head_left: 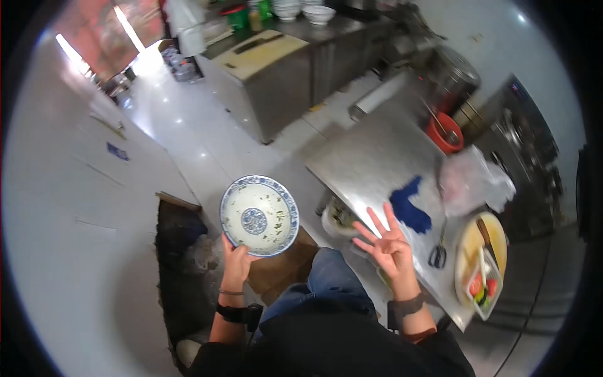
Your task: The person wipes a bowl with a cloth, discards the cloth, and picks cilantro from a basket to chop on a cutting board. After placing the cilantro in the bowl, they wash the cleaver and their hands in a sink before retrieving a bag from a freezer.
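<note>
My left hand [236,261] grips the near rim of a white bowl [267,213] with a blue patterned border and a blue medallion at its centre. Bits of green herb cling to the bowl's inside, which is tilted towards me. Fingers spread and palm up, my right hand [391,248] holds nothing. It hovers by the edge of the steel table [370,151], close to a dark blue cloth [411,204]. A whitish bucket [339,217] with greenish contents stands low between my hands, partly under the table.
On the table are a plastic bag [471,182], a black-headed utensil [438,254], and a round cutting board [468,245] bearing a knife [487,240] and a vegetable basket [485,292]. A dark open box [173,251] stands at left. Across the aisle is a steel counter [276,94].
</note>
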Motion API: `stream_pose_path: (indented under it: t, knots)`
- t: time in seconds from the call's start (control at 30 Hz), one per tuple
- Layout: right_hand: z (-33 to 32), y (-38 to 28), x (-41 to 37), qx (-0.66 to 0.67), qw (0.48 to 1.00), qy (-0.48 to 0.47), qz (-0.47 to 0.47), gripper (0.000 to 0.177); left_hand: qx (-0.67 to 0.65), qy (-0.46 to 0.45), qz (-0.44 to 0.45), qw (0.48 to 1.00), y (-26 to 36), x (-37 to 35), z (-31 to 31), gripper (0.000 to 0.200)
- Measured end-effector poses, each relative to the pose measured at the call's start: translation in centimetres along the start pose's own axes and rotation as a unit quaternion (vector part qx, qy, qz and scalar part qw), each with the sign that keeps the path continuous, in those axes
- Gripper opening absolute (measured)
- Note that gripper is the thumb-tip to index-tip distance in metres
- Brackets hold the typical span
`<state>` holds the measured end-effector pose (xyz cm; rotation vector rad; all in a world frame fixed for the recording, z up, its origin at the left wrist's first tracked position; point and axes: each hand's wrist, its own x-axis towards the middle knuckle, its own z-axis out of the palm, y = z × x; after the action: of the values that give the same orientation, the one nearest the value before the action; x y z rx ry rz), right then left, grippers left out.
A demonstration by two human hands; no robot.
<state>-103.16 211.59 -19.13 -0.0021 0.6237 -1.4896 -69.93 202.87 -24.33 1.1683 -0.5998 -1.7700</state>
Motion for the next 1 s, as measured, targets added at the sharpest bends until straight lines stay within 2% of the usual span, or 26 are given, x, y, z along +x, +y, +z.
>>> stream_pose_path:
  t: [0.03, 0.07, 0.1, 0.13, 0.17, 0.23, 0.27, 0.3, 0.37, 0.43, 0.47, 0.5, 0.57, 0.6, 0.63, 0.7, 0.77, 0.83, 0.87, 0.9, 0.97, 1.0]
  knots:
    - [-0.9, -0.3, 0.2, -0.033, 0.999, 0.0, -0.003, 0.095, -0.011, 0.002, 0.012, 1.0, -1.4, 0.0, -0.7, 0.066]
    - [-5.3, 2.3, 2.8, -0.051, 0.999, -0.013, -0.007, 0.094, -0.021, -0.006, 0.04, 0.999, -5.2, 2.6, -4.1, 0.065]
    - [-7.1, 2.9, 3.7, -0.068, 0.998, -0.012, -0.009, 0.093, -0.02, 0.001, 0.058, 0.998, -6.5, 3.4, -5.1, 0.065]
    - [-8.2, 3.0, 4.5, -0.094, 0.994, -0.046, -0.008, 0.076, -0.049, 0.006, 0.055, 0.997, -7.5, 4.0, -5.7, 0.066]
    - [-9.5, 3.2, 5.5, -0.095, 0.994, -0.062, -0.001, 0.076, -0.078, 0.009, 0.053, 0.995, -8.3, 4.7, -6.1, 0.067]
    - [-11.8, 3.6, 7.5, -0.148, 0.987, -0.066, 0.019, 0.056, -0.072, 0.034, 0.076, 0.994, -9.3, 5.3, -6.9, 0.067]
    - [-15.2, 4.2, 9.0, -0.162, 0.982, -0.094, 0.031, 0.047, -0.051, 0.043, 0.072, 0.995, -9.7, 5.1, -7.6, 0.067]
    - [-16.3, 4.4, 10.7, -0.164, 0.982, -0.079, 0.053, 0.048, -0.03, 0.05, 0.072, 0.996, -9.6, 5.8, -7.6, 0.067]
    - [-17.8, 5.2, 13.2, -0.261, 0.965, -0.037, 0.009, 0.044, -0.004, 0.072, 0.056, 0.996, -9.6, 5.6, -8.6, 0.068]
    - [-16.7, 4.7, 14.8, -0.295, 0.953, -0.066, 0.0, 0.041, 0.003, 0.057, 0.041, 0.998, -8.8, 5.2, -8.9, 0.068]
    - [-17.2, 5.1, 15.8, -0.336, 0.937, -0.096, -0.023, 0.037, 0.128, 0.067, 0.106, 0.984, -9.6, 5.2, -9.6, 0.066]
    - [-18.0, 5.7, 16.1, -0.333, 0.938, -0.094, -0.025, 0.037, 0.131, 0.065, 0.105, 0.984, -10.5, 5.1, -11.1, 0.066]
    - [-18.4, 6.7, 17.1, -0.408, 0.902, -0.117, -0.083, 0.032, -0.06, 0.062, 0.043, 0.995, -11.7, 6.4, -13.8, 0.063]
    - [-18.2, 6.6, 16.9, -0.41, 0.905, -0.093, -0.064, 0.028, -0.082, 0.055, 0.054, 0.994, -11.2, 6.4, -12.3, 0.061]
    - [-18.4, 6.1, 16.9, -0.411, 0.905, -0.088, -0.067, 0.028, -0.081, 0.05, 0.05, 0.994, -10.7, 6.6, -11.7, 0.061]
    - [-23.3, 10.2, 18.6, -0.429, 0.894, -0.099, -0.089, 0.028, -0.13, 0.03, 0.042, 0.99, -14.2, 9.6, -16.8, 0.059]
    - [-27.1, 13.6, 19.6, -0.446, 0.878, -0.099, -0.145, 0.026, -0.12, -0.004, 0.054, 0.991, -16.8, 13.2, -21.2, 0.056]
    - [-29.6, 15.5, 19.7, -0.426, 0.889, -0.05, -0.159, 0.024, -0.156, -0.032, 0.036, 0.987, -19.5, 17.2, -24.6, 0.053]
    - [-30.8, 16.6, 19.6, -0.404, 0.895, -0.032, -0.185, 0.021, -0.004, -0.081, 0.146, 0.986, -21.3, 19.7, -26.4, 0.048]
    - [-32.3, 17.1, 19.6, -0.412, 0.89, -0.034, -0.193, 0.021, -0.013, -0.088, 0.151, 0.985, -22.2, 21.9, -27.1, 0.048]
    - [-35.3, 17.6, 19.3, -0.422, 0.872, 0.032, -0.246, 0.02, -0.161, -0.117, 0.066, 0.978, -22.9, 26.2, -28.2, 0.044]
    - [-36.2, 17.9, 19.2, -0.437, 0.857, 0.067, -0.265, 0.019, -0.16, -0.131, 0.072, 0.976, -22.8, 28.2, -28.6, 0.044]
